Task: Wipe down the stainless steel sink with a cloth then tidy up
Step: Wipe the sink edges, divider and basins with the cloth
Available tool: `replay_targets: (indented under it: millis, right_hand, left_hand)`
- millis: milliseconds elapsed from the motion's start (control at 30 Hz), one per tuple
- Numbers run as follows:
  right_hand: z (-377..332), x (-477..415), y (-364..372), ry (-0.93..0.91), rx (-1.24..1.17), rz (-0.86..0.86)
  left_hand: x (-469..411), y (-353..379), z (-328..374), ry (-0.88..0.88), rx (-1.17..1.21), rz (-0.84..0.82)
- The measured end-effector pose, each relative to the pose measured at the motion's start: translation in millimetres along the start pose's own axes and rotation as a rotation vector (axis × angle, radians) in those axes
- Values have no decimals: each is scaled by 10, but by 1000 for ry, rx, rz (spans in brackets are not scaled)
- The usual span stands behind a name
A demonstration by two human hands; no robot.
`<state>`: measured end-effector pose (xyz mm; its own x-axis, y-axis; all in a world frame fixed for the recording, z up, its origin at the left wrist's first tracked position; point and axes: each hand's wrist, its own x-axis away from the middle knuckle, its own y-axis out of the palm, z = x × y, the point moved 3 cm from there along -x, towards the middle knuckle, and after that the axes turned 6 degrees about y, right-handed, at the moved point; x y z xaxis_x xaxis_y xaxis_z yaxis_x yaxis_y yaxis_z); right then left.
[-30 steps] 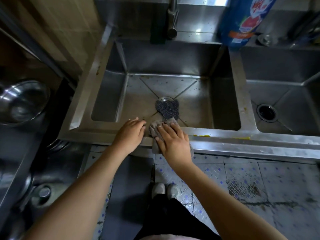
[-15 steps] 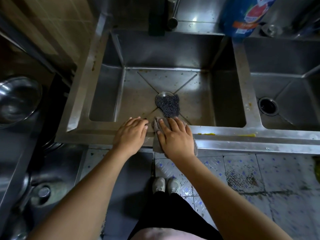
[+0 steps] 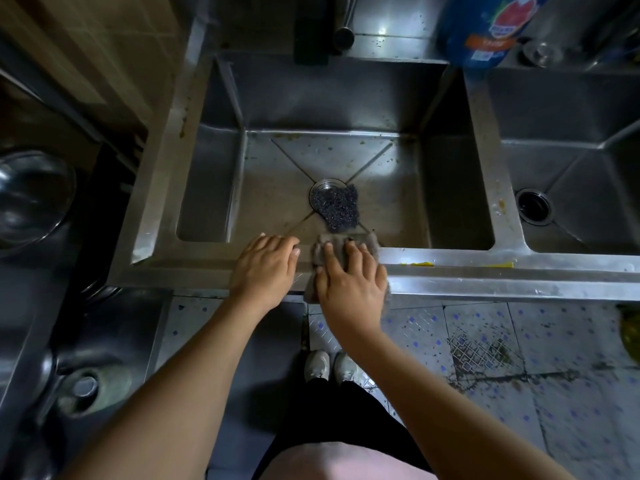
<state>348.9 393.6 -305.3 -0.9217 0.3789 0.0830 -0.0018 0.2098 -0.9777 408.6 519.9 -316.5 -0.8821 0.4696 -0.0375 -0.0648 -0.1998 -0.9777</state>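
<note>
The stainless steel sink [image 3: 450, 268] has a deep left basin and a second basin to its right. A grey cloth [image 3: 370, 242] lies draped over the sink's front rim, its upper edge hanging into the left basin. My right hand [image 3: 349, 278] presses flat on the cloth with straight, spread fingers. My left hand [image 3: 265, 266] rests flat on the rim just left of the cloth, fingertips at the basin's edge. A dark scouring pad [image 3: 337, 207] lies over the drain in the left basin.
A faucet [image 3: 343, 32] hangs over the basin's back edge. A blue detergent bottle [image 3: 485, 26] stands at the back right. The right basin holds an open drain [image 3: 533, 206]. Yellow residue [image 3: 420, 263] marks the front rim. A metal bowl [image 3: 31, 199] sits at left.
My right hand has slid the cloth slightly rightward along the front rim. The left hand stays on the rim. The camera has tilted a little.
</note>
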Motion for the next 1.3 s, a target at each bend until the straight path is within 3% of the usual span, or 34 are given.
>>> replay_targets:
  millis: [267, 500, 767, 933, 1300]
  right_hand:
    - [140, -344, -23, -107, 50, -171]
    - [431, -108, -110, -62, -2, -49]
    - [-3, -74, -64, -83, 14, -99]
    - [149, -352, -109, -195, 85, -252]
    - [385, 60, -91, -62, 18, 6]
  left_hand:
    - [13, 4, -15, 7, 28, -5]
    - [6, 26, -17, -4, 47, 8]
    - [13, 23, -24, 20, 43, 2]
    - [16, 20, -24, 20, 79, -49]
    - [15, 2, 11, 12, 26, -30]
